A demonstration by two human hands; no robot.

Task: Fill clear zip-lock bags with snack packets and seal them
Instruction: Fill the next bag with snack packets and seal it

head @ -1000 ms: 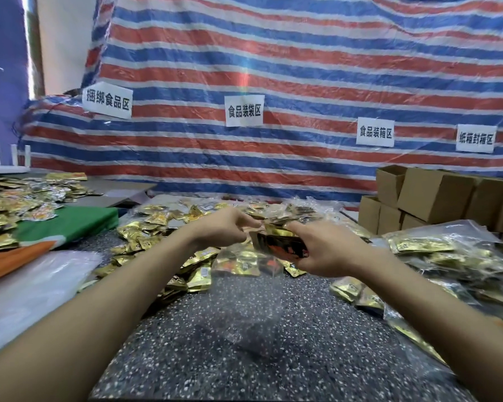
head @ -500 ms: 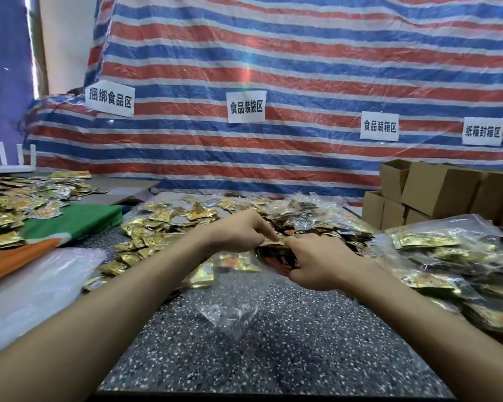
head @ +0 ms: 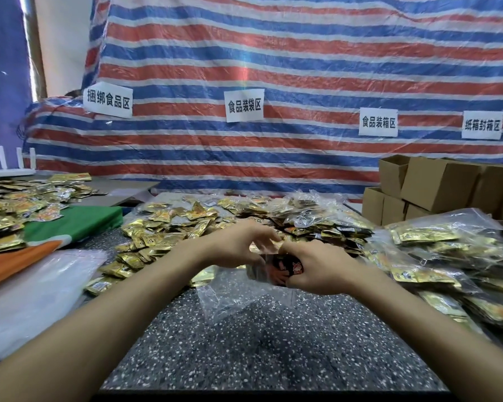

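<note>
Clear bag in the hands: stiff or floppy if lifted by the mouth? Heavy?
Likely floppy: the bag hangs creased and crumpled below the left hand. Probably very light while empty, since the table speckles show through its thin film. The packets gripped in the right hand would probably pull one side down once inside.

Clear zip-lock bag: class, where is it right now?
Head view, centre: the clear zip-lock bag hangs from the left hand, beside the right hand gripping dark packets, its body trailing onto the speckled table.
</note>
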